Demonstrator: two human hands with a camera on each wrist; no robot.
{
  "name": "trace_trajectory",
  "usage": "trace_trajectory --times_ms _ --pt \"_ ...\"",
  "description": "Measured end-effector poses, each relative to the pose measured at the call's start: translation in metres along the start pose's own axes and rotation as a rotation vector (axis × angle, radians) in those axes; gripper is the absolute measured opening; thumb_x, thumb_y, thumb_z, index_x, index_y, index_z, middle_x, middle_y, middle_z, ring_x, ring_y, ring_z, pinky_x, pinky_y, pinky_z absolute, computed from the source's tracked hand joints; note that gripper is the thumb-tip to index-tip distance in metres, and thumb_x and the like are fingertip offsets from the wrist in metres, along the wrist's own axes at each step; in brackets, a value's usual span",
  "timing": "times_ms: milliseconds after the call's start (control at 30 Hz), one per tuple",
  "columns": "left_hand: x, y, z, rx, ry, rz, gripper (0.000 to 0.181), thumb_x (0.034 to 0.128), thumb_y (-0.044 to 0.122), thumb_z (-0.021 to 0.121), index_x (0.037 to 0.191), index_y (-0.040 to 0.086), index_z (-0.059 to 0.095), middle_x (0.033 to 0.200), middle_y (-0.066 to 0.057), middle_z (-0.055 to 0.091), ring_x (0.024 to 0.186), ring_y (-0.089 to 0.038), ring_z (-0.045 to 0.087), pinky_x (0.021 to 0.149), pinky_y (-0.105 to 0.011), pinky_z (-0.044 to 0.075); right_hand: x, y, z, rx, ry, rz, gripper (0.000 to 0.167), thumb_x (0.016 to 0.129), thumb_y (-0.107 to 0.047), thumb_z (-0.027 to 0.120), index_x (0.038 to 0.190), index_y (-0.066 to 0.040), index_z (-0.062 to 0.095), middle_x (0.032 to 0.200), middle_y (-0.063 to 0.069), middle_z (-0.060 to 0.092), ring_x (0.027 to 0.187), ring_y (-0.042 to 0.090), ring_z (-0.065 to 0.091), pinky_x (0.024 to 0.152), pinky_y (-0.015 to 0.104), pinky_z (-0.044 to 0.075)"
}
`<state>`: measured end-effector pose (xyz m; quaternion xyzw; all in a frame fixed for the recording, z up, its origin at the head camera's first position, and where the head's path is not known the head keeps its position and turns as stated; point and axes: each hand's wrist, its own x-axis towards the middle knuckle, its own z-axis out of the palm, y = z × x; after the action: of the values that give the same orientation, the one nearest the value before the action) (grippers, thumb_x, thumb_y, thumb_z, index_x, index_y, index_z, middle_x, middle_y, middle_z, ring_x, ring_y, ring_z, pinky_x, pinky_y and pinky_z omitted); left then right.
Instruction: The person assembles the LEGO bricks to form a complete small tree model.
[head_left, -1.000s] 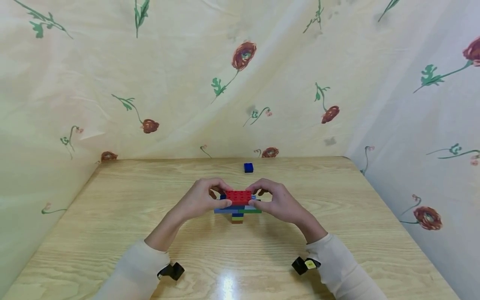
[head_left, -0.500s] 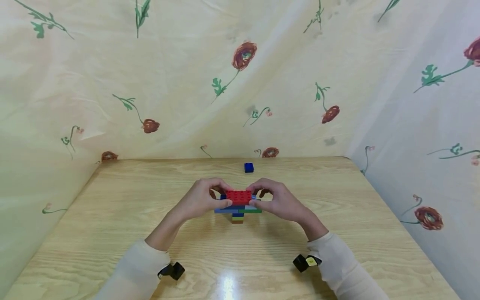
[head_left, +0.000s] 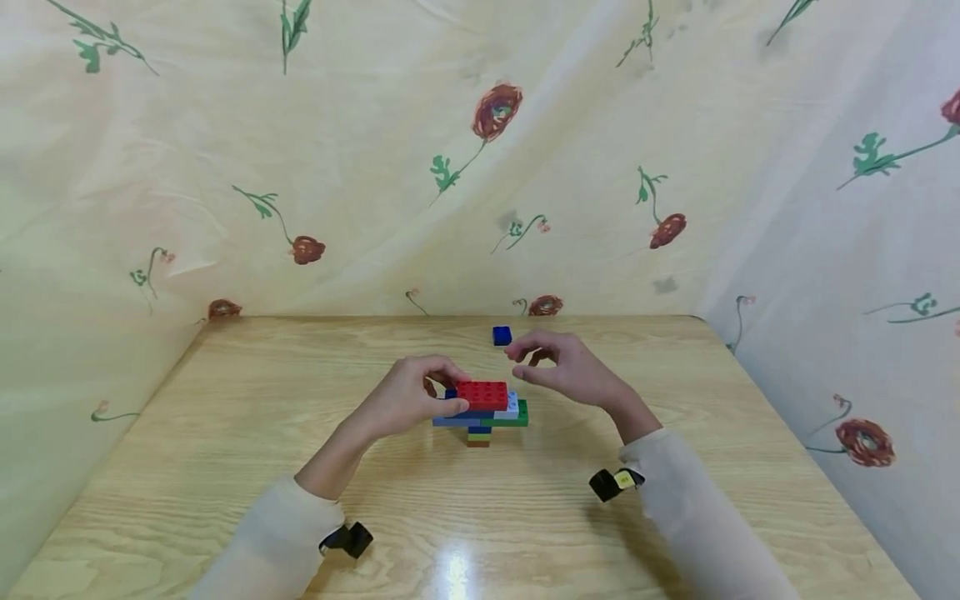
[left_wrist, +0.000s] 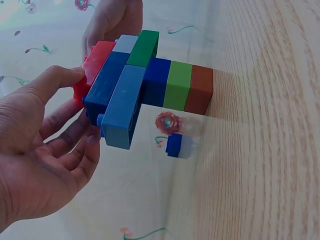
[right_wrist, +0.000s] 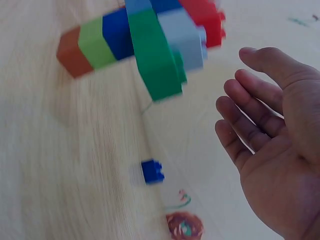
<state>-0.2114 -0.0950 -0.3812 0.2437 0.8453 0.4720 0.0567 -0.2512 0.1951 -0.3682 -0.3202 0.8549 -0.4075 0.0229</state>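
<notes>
A tower of toy building bricks stands on the table, narrow below and wide above. From the bottom come a brown brick (left_wrist: 199, 90), a lime green brick (left_wrist: 178, 86) and a dark blue one. Above them lie a mid-blue brick (left_wrist: 122, 107) and a green brick (right_wrist: 155, 60) end to end, then a dark blue and a pale blue brick (right_wrist: 182, 42). The red brick (head_left: 482, 395) tops the tower, its ends gripped on the left by my left hand (head_left: 408, 398), thumb in front. My right hand (head_left: 570, 367) hovers apart from the tower, fingers loosely bent, holding nothing.
A small dark blue brick (head_left: 502, 336) lies near the back edge of the wooden table (head_left: 300, 350), behind the tower. A flowered cloth (head_left: 375, 167) hangs behind and at both sides of the table.
My right hand has let go of the red brick's right end and risen back and to the right, toward the small blue brick. My left hand stays on the red brick.
</notes>
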Motion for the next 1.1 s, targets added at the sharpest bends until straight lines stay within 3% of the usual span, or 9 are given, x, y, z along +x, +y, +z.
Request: trace_trajectory --times_ms 367,667,833,1100 --pt "-0.002 0.000 -0.002 -0.002 -0.002 -0.020 0.025 0.0898 0.023 0.081 0.113 0.018 0.074 0.110 0.001 0.072 0.102 -0.017 0.062 0.085 -0.030 0.053 0.036 0.031 -0.023 -0.013 0.058 0.137 0.029 0.100 -0.023 0.069 0.125 -0.009 0.070 0.123 0.016 0.067 0.110 0.026 0.063 0.096 0.037 0.053" --pt "-0.002 0.004 -0.001 -0.015 -0.010 -0.010 0.027 0.0897 0.023 0.082 0.114 0.016 0.074 0.112 -0.002 0.072 0.102 -0.018 0.062 0.086 -0.032 0.053 0.054 0.056 -0.026 -0.030 0.091 0.225 0.034 0.101 -0.021 0.067 0.131 -0.008 0.066 0.126 0.015 0.067 0.114 0.029 0.062 0.102 0.045 0.052" --pt "0.000 0.004 0.000 -0.017 -0.015 -0.006 0.027 0.0898 0.024 0.081 0.115 0.016 0.074 0.111 -0.002 0.072 0.102 -0.018 0.062 0.085 -0.031 0.053 0.061 0.068 -0.023 -0.010 0.111 0.276 0.034 0.101 -0.019 0.067 0.132 -0.007 0.065 0.126 0.016 0.066 0.115 0.030 0.061 0.098 0.041 0.053" --pt "0.000 0.003 -0.001 -0.006 -0.011 -0.006 0.028 0.0895 0.023 0.082 0.115 0.016 0.074 0.111 -0.001 0.072 0.102 -0.018 0.062 0.085 -0.031 0.053 0.071 0.091 -0.015 0.044 0.131 0.322 0.040 0.100 -0.014 0.067 0.136 0.001 0.062 0.129 0.018 0.062 0.115 0.030 0.058 0.089 0.024 0.050"
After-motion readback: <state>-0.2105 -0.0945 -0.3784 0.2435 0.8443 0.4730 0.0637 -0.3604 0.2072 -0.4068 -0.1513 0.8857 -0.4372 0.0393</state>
